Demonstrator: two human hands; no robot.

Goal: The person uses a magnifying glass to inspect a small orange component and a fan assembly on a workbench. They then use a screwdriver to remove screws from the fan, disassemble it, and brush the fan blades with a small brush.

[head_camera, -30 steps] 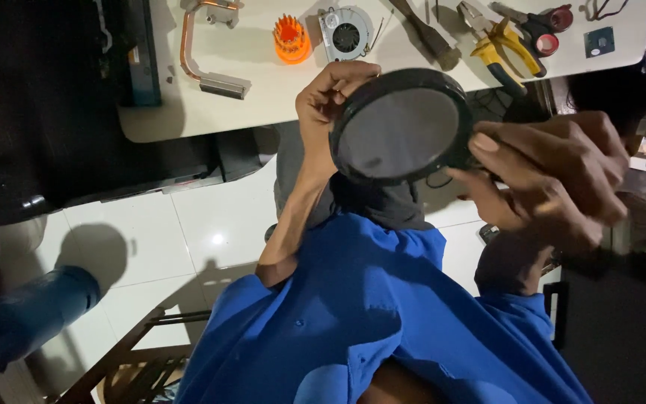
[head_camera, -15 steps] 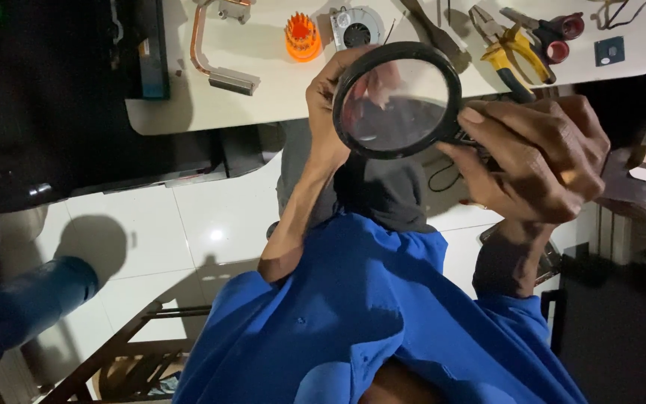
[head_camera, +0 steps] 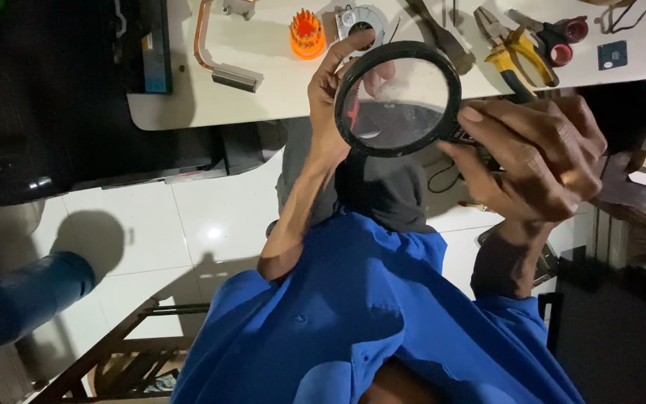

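two hands on magnifying glass (head_camera: 398, 97), right hand (head_camera: 536, 157) gripping handle, left hand (head_camera: 334, 105) pinching rim

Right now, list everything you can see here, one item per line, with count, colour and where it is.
magnifying glass: one, black rim, held up between both hands
table: one, pale, along the top
screwdriver bit holder: one, orange, on the table
copper heat pipe: one, copper with grey block, table left
small fan: one, grey, table behind the lens
pliers: one, yellow handles, table right
cutters: one, red handles, beside the pliers
chip: one, dark square, table far right
floor tiles: white, below
shirt: one, blue, bottom centre
left hand: touching the rim
right hand: gripping the handle
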